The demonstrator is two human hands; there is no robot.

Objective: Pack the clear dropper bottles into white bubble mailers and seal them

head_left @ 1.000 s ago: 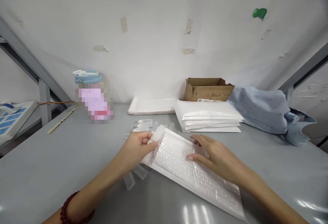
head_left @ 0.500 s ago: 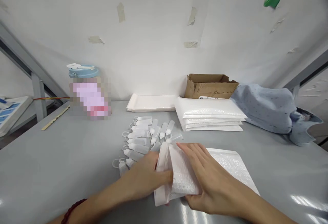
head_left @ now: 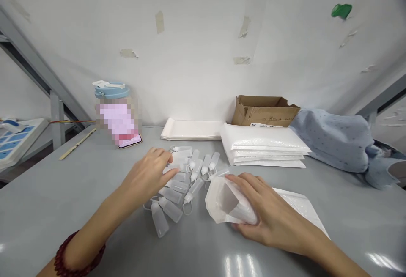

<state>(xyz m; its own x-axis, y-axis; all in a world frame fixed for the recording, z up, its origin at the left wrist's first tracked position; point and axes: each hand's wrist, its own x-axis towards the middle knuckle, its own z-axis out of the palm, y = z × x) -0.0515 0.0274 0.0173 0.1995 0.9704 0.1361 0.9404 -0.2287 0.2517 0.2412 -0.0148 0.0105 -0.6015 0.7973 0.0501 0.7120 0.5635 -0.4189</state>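
Observation:
In the head view my right hand grips a white bubble mailer from its right side. The mailer's mouth gapes toward the left, and its inside shows. My left hand reaches over the left edge of a group of small translucent squeeze bottles. Its thumb and fingers are apart, at the upper bottles, and no bottle is lifted. The bottles lie on the grey table, several with white nozzle tips and looped cap straps. Beneath my right hand another flat bubble mailer lies on the table.
A stack of padded mailers stands behind my right hand, with flat white mailers to its left. Farther back are a cardboard box and blue cloth. A phone leans on a blue-lidded cup at left.
My left hand has come out of the mailer's mouth and moved left and away from me to the bottles. My right hand keeps the mailer, whose mouth now gapes wider.

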